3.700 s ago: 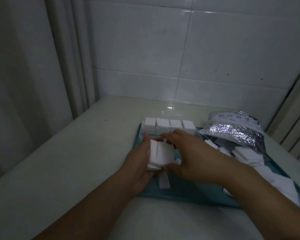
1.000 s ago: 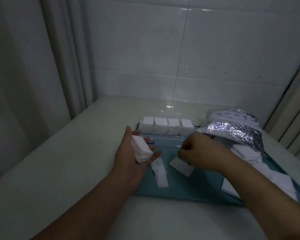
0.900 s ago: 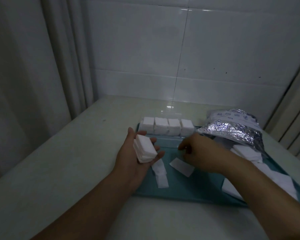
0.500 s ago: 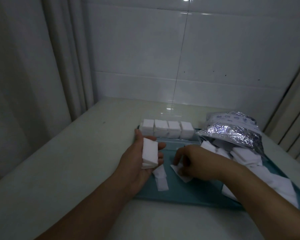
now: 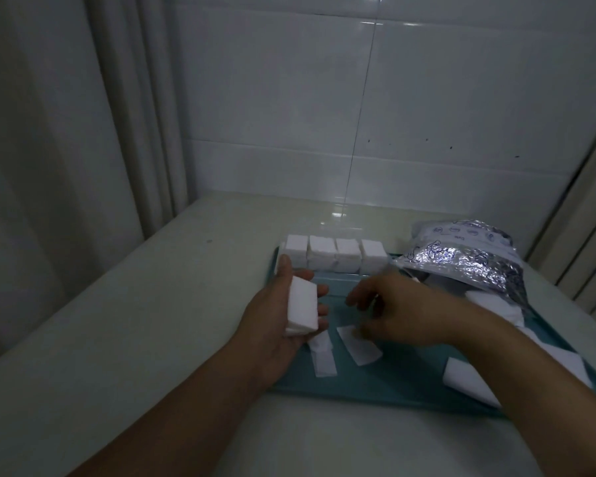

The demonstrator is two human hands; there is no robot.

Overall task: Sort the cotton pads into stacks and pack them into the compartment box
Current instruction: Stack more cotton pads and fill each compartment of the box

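Observation:
My left hand (image 5: 276, 325) grips a thick stack of white cotton pads (image 5: 301, 306) over the left side of the teal tray (image 5: 393, 390). My right hand (image 5: 403, 309) hovers over the tray's middle, its thumb touching a loose pad (image 5: 360, 346); I cannot tell whether it pinches it. Two more single pads (image 5: 322, 356) lie below the left hand. The compartment box (image 5: 334, 256) stands at the tray's far edge, filled with several pad stacks.
A silver foil bag (image 5: 461, 259) lies open at the tray's far right, with a heap of loose pads (image 5: 496, 304) spilling from it. More pads (image 5: 468, 380) lie at the tray's right, partly under my right forearm. The tray sits on a pale counter against a tiled wall.
My left hand took the stack away from the right hand and turned it on edge. My right hand dropped to the loose pad on the tray, its fingers now spread.

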